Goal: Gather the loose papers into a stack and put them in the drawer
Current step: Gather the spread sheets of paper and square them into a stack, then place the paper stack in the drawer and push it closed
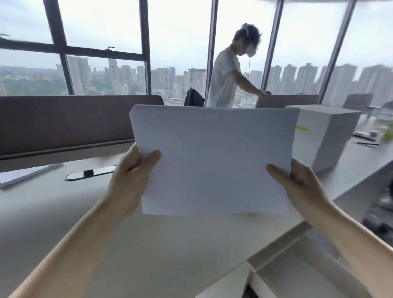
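A stack of white papers (213,157) stands upright above the grey desk (59,209), its edges roughly aligned. My left hand (131,178) grips the stack's left side, thumb on the front. My right hand (301,185) grips the right side in the same way. An open white drawer (291,277) shows below the desk edge at the lower right, under my right forearm. Its inside looks bare where visible.
A white pad or sheet pile (18,176) lies at the desk's left. A cable port (90,172) sits behind my left hand. A brown divider screen (67,122) runs along the back. A white box (326,133) stands on the right. A person (224,81) stands beyond, by the windows.
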Action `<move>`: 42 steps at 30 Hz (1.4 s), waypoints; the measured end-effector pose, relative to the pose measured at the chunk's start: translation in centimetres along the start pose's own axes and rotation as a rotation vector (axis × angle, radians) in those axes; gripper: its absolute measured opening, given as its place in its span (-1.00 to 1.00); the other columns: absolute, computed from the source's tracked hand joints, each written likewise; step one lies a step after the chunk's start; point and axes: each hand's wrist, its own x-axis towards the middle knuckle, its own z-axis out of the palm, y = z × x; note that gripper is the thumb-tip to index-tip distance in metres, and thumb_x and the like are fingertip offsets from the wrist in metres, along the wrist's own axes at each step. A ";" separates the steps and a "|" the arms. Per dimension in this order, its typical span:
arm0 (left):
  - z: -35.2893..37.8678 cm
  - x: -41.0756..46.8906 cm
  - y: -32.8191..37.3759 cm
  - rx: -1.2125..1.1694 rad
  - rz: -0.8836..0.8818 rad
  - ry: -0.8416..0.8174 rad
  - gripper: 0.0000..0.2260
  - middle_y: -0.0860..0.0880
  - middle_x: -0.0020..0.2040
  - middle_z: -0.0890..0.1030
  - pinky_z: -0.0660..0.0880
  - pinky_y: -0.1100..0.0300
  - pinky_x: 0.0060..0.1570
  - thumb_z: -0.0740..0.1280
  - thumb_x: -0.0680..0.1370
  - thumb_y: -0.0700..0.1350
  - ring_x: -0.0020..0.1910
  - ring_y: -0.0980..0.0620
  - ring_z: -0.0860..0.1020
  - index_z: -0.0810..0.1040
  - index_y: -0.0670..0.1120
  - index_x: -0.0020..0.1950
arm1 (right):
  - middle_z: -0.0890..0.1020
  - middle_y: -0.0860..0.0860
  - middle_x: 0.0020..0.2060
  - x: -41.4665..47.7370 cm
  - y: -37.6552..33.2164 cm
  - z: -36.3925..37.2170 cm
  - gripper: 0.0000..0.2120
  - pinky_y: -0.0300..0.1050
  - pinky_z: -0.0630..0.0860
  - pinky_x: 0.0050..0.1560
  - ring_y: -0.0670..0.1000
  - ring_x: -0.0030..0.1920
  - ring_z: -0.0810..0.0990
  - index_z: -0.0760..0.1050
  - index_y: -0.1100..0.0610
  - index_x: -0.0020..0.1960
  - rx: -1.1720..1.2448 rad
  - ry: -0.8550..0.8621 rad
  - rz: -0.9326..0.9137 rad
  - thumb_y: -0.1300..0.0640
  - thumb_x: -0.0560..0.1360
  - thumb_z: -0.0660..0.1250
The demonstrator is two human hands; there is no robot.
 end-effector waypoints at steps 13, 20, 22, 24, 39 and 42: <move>25.9 -5.8 -8.6 0.233 -0.506 -0.666 -0.83 -0.20 0.05 0.75 0.63 -0.17 0.16 0.27 0.60 -0.24 0.00 -0.24 0.73 0.64 -0.19 0.09 | 0.79 0.19 -0.02 -18.2 1.8 -21.7 -0.72 -0.15 0.65 -0.41 0.10 -0.26 0.79 0.57 0.26 0.26 0.030 0.222 0.858 0.15 0.61 0.31; 33.9 -9.5 -17.5 0.616 -0.438 -0.750 -0.74 -0.09 0.11 0.63 0.48 0.10 -0.01 0.28 0.56 -0.01 0.08 -0.12 0.60 0.50 -0.14 0.16 | 0.79 0.17 -0.22 -22.9 7.4 -23.5 -0.83 -0.05 0.64 -0.40 0.16 -0.32 0.76 0.55 0.30 0.16 0.080 0.432 1.076 0.33 0.60 0.27; 34.4 -9.7 -19.8 0.729 -0.339 -0.770 -0.71 -0.16 0.18 0.59 0.40 0.11 -0.01 0.29 0.62 -0.02 0.14 -0.16 0.56 0.45 -0.18 0.24 | 0.75 0.22 -0.10 -22.9 9.2 -23.4 -0.80 0.04 0.55 -0.24 0.21 -0.18 0.68 0.53 0.31 0.21 0.082 0.483 1.100 0.34 0.62 0.25; 34.4 -9.6 -21.8 0.815 -0.225 -0.838 -0.57 -0.20 0.41 0.47 0.35 0.14 0.23 0.28 0.65 -0.02 0.37 -0.15 0.45 0.36 -0.19 0.46 | 0.69 0.20 -0.01 -22.7 10.7 -23.4 -0.78 0.03 0.49 -0.19 0.20 -0.11 0.62 0.51 0.33 0.25 0.073 0.517 1.113 0.34 0.62 0.23; 32.4 -7.7 -28.3 1.208 -0.097 -0.818 -0.39 -0.03 0.72 -0.09 0.02 -0.06 0.62 0.02 0.69 0.04 0.69 -0.10 -0.06 -0.12 -0.08 0.69 | 0.67 0.20 -0.05 -17.7 22.7 -16.6 -0.84 0.02 0.66 -0.22 0.22 -0.09 0.65 0.55 0.32 0.13 -0.029 0.501 1.140 0.35 0.58 0.27; 32.5 -7.9 -28.3 1.219 -0.104 -0.816 -0.38 -0.05 0.72 -0.09 0.01 -0.05 0.62 0.03 0.68 0.03 0.69 -0.10 -0.06 -0.13 -0.08 0.69 | 0.70 0.24 -0.01 -17.6 24.8 -14.1 -0.80 0.17 0.61 0.09 0.28 0.03 0.65 0.61 0.36 0.09 0.013 0.556 1.191 0.40 0.52 0.28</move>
